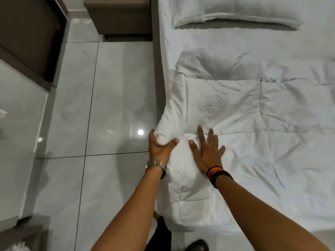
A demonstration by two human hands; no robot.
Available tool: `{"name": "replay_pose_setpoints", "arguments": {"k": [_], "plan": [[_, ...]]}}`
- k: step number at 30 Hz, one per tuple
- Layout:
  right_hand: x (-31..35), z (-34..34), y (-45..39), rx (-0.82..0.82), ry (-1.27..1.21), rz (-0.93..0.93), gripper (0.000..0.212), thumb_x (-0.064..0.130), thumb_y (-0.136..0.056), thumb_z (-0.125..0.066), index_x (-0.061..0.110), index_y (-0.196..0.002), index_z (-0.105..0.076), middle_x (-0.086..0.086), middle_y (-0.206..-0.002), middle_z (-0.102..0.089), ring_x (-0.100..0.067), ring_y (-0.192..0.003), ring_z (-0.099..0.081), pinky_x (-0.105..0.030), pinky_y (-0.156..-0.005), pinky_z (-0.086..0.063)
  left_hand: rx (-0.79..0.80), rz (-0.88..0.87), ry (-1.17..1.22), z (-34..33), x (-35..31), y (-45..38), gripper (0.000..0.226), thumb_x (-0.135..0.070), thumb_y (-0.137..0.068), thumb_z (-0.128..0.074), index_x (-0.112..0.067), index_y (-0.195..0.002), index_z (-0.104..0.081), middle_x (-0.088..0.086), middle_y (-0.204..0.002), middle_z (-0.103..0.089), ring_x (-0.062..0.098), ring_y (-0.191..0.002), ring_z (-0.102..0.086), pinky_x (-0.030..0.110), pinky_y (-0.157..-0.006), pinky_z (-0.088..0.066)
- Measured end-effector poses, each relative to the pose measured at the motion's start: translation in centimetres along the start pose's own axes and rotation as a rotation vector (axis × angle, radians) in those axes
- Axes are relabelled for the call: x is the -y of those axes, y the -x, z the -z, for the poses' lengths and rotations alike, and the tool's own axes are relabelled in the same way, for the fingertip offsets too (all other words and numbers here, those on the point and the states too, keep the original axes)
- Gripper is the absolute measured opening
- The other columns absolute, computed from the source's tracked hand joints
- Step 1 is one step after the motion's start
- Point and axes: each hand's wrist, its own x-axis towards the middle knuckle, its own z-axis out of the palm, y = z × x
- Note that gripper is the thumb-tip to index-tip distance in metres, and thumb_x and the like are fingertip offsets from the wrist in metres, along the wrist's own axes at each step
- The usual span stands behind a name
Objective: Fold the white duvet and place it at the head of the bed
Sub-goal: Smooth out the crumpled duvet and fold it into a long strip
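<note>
Here, duvet edge under left hand fingers.

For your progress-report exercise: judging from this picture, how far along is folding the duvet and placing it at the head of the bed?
Done: the duvet lies spread, apparently partly folded. In hand: the left hand grips its edge; the right hand presses flat. Left: finishing folds and moving it up to the pillow.

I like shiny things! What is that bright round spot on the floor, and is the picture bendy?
Head view: the glossy grey tiled floor mirrors a ceiling light as a bright round glare spot; the wide-angle lens curves the bed's brown edge; a soft shadow darkens the rumpled white duvet near its upper fold.
</note>
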Motion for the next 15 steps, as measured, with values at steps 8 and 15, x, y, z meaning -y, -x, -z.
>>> {"name": "replay_pose_setpoints", "arguments": {"k": [8,15], "plan": [[4.7,-4.3,4.3,0.153,0.205,0.036,0.077,0.083,-0.094,-0.014,0.053,-0.16,0.012,0.004,-0.172,0.025,-0.024,-0.158,0.022,-0.065,-0.121,0.012,0.03,0.006,-0.188,11.9,0.1,2.9,0.138,-0.022,-0.067,-0.097,-0.021,-0.164,0.001,0.009,-0.154,-0.046,0.02,-0.134,-0.05,0.023,-0.103,-0.04],[6.8,0.8,1.8,-0.045,-0.011,-0.022,0.083,0.087,-0.089,-0.017,0.053,-0.162,0.002,0.004,-0.173,0.019,-0.019,-0.159,0.019,-0.061,-0.123,0.013,0.178,-0.067,-0.357,11.4,-5.8,-5.4,0.129,-0.054,-0.077,-0.083,-0.03,-0.164,0.009,0.01,-0.16,-0.04,0.029,-0.143,-0.044,0.039,-0.114,-0.039]]}}
